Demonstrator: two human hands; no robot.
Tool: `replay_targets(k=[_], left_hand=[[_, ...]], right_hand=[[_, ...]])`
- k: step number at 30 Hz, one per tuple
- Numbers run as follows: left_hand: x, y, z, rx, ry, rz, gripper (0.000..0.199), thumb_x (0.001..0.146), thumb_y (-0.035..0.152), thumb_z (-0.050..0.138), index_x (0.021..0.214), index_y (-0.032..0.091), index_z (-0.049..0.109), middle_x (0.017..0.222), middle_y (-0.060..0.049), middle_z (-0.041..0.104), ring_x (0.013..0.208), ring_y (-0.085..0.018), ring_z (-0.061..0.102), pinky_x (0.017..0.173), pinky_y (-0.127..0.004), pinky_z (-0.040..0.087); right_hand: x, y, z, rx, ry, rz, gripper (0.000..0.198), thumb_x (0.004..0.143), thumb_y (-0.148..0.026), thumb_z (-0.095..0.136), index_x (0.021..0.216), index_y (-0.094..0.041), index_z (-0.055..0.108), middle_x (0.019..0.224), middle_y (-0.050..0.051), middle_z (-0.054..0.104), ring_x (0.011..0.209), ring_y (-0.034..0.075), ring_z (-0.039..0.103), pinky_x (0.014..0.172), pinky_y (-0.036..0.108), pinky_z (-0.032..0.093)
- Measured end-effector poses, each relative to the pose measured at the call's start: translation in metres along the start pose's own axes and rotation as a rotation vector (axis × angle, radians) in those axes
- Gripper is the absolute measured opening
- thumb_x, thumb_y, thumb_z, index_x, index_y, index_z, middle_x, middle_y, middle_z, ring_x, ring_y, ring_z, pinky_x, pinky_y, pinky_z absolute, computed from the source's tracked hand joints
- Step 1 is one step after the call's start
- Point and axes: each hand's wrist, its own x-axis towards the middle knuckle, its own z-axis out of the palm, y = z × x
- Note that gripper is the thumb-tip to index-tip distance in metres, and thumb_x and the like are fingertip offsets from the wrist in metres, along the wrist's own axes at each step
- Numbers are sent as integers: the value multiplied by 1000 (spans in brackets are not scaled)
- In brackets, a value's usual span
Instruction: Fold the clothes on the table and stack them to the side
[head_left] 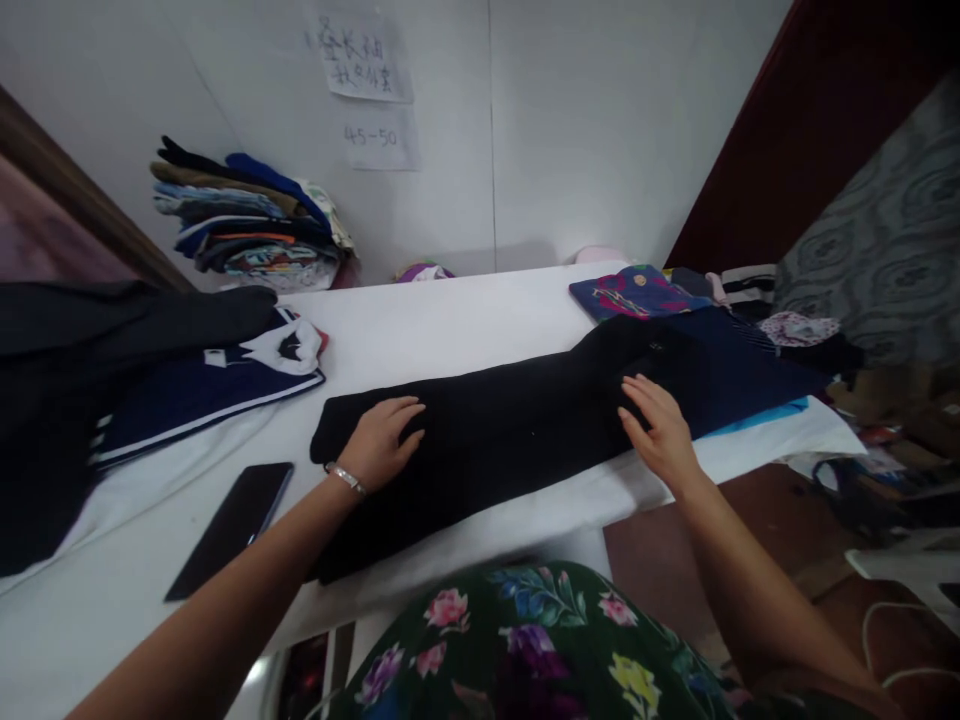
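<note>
A long black garment [495,430] lies flat across the white table in front of me. It looks like folded trousers, though its exact kind is hard to make out. Palm down on its left end rests my left hand [384,440], fingers stretched and slightly apart, with a bracelet at the wrist. My right hand [658,430] lies open on or just over the right part of the cloth, thumb and fingers spread. Neither hand grips anything. Beyond the black cloth on the right is a dark navy garment [750,365], partly under it.
A dark phone [232,530] lies by my left forearm. Left of it are a navy shirt with white trim [202,400] and dark clothes. A folded clothes stack [255,220] stands at the back left, and a patterned blue garment [637,290] at the back right. Paper notes [367,60] hang on the wall.
</note>
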Motion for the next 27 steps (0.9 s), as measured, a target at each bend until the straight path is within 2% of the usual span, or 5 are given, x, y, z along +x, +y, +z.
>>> replay_targets(k=[4,7,14,18,27], left_hand=[[-39,5,4,-39,-5,-126,36,85,38,46,110,19,63,125,-9,58,118,-26,49,104,-40,36],[-65,2,-3,-49,114,-277,32,85,37,45,105,19,64,120,-9,60,115,-24,50,104,-38,36],[-118,8,-3,-136,219,-574,28,86,43,46,92,20,62,95,-6,63,93,-20,58,86,-30,46],[-129,17,3,-115,222,-574,35,82,49,54,98,19,60,98,-7,61,97,-22,57,88,-33,45],[-125,12,3,-124,117,-720,42,79,35,62,116,17,55,115,-11,59,105,-23,56,91,-33,42]], right_hand=[[-3,19,26,-55,-222,88,39,88,-39,47,119,-19,60,128,12,58,126,29,46,108,52,28],[-7,23,29,-58,-173,63,40,89,-41,45,119,-19,60,128,11,58,126,28,46,108,53,28],[-19,-30,27,164,-165,-210,32,87,-34,52,117,-25,63,118,6,65,119,25,54,106,48,36],[-25,-48,44,139,-391,-377,35,84,-37,59,117,-27,63,122,6,63,118,27,54,108,52,32],[-30,-62,65,70,-480,-490,44,85,-41,56,127,-28,56,132,6,56,124,28,49,106,52,34]])
